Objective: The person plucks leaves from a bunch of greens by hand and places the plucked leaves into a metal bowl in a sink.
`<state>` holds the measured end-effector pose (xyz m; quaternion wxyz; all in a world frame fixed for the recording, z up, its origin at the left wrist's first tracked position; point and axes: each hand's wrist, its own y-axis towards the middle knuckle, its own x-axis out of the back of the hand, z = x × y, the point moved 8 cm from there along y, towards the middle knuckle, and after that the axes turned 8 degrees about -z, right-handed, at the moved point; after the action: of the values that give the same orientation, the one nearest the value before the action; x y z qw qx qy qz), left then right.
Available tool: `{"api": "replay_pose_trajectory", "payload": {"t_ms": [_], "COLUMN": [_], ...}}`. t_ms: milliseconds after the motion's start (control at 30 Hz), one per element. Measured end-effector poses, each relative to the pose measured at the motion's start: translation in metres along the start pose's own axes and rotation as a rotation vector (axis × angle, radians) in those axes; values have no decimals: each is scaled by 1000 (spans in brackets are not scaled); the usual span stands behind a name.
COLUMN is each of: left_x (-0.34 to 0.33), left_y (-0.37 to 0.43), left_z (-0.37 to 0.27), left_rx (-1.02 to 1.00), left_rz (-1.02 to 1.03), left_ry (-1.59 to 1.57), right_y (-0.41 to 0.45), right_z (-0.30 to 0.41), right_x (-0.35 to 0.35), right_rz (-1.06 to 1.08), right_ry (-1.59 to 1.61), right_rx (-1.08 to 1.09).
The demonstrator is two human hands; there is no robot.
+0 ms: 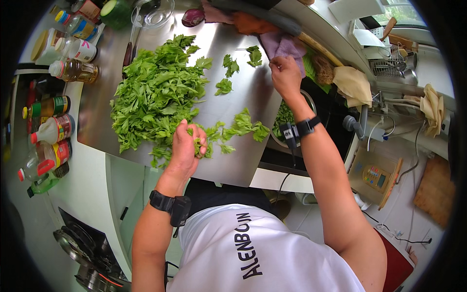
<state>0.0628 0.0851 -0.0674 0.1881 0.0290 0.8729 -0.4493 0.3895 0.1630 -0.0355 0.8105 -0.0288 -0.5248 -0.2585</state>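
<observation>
A large heap of leafy celery greens [157, 91] covers the left part of a stainless steel board [233, 164]. At the heap's near right edge, my left hand [188, 142] is curled around some celery leaves, whose green shows between the fingers. My right hand [286, 75] is over the board's right edge, beside a purple cloth [281, 45], with its fingertips pinched together; whether they hold something small is hidden. Loose celery leaves [230, 65] lie on the board between the hands. Below my right wrist, a round metal container [310, 100] holds green pieces [284, 116].
Several bottles [73, 71] line the left side. A glass bowl [157, 16], a red onion [192, 17] and a dark-handled knife [127, 54] are on the board's far side. A wooden-handled tool [321, 47] lies at the far right. Pans [73, 241] stand lower left.
</observation>
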Motion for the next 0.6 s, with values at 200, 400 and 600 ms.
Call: {"api": "replay_pose_trajectory", "payload": {"t_ms": [200, 400, 600], "left_x": [-22, -5, 5], "left_y": [13, 23, 4], "left_z": [-4, -12, -20], "left_rx": [31, -105, 20], "left_rz": [-74, -135, 14], "left_ry": [-50, 42, -9], "right_y": [-104, -110, 0], "right_z": [129, 187, 83], "right_x": [5, 20, -19], "right_rz": [395, 518, 101], "right_ry": [640, 420, 104], "right_rx": [98, 256, 174]}}
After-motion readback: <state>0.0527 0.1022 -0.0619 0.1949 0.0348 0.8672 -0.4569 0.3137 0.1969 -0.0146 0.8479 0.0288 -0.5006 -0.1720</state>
